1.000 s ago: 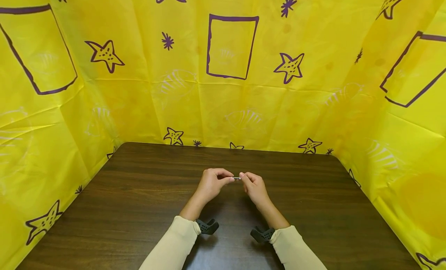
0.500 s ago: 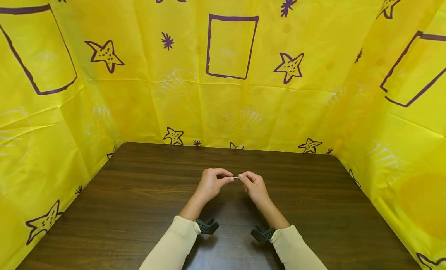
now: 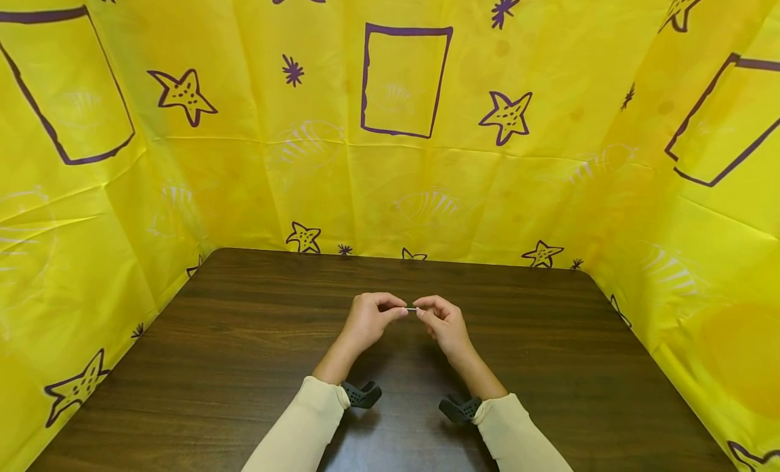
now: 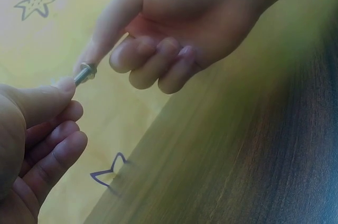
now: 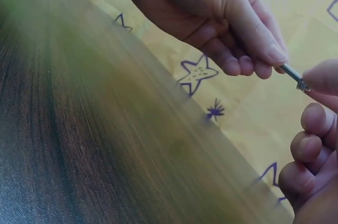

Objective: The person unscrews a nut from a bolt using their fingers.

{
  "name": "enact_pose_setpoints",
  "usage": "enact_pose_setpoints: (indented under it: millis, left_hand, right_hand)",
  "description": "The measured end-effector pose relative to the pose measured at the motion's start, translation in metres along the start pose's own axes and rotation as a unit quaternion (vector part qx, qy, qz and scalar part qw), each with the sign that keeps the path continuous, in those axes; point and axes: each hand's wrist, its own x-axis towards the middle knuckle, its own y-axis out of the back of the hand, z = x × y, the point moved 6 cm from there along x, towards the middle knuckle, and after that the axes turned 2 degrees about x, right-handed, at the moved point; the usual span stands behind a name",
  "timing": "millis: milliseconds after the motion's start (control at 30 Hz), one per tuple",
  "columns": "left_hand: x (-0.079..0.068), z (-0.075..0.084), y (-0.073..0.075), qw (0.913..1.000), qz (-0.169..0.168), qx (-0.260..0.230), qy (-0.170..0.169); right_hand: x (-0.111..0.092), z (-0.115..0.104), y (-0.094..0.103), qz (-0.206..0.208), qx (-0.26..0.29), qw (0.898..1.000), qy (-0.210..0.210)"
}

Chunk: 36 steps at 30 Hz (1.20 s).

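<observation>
Both hands are held just above the dark wooden table, near its middle, with a small metal bolt between them. My left hand pinches one end of the bolt between thumb and forefinger. The fingertips of my right hand pinch the other end. In the left wrist view the bolt carries a nut at the right hand, and the left hand is in front. The right wrist view shows the bolt between the left hand and the right hand.
Yellow sheeting printed with purple stars and rectangles walls the table in at the back and on both sides. Black wrist mounts sit at the cream sleeve cuffs. Bare tabletop lies all around the hands.
The two hands have drawn slightly closer together and risen a little. Less of the bolt shows between the fingertips than before.
</observation>
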Motion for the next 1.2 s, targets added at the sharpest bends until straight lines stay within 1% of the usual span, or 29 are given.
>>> enact_pose_setpoints:
  millis: [167,367,633,800,933,1033,1200]
  left_hand:
    - [0.000,0.002,0.001,1.0000,0.001,0.002,-0.002]
    - [0.000,0.003,0.001,1.0000,-0.005,0.003,-0.005]
    - [0.000,0.001,0.000,1.0000,-0.003,0.003,0.005]
    - [0.000,0.001,-0.001,1.0000,-0.005,-0.001,-0.001]
    - [-0.001,0.001,-0.001,1.0000,-0.007,-0.002,0.000]
    - [-0.001,0.000,-0.001,1.0000,-0.007,0.000,0.001]
    - [-0.001,0.000,-0.002,1.0000,-0.007,0.001,-0.007]
  right_hand:
    - [0.000,-0.003,-0.001,0.000,0.011,1.000,0.014]
    - [0.000,-0.003,0.001,0.015,0.016,1.000,0.007]
    - [0.001,0.004,0.002,0.029,0.000,0.999,-0.027]
    - [0.000,0.008,0.003,0.041,-0.012,0.997,-0.062]
    - [-0.001,0.009,0.002,0.042,-0.032,0.994,-0.091]
    - [-0.001,0.009,0.001,0.036,-0.042,0.994,-0.097]
    - [0.004,0.028,0.007,0.036,-0.034,0.994,-0.097]
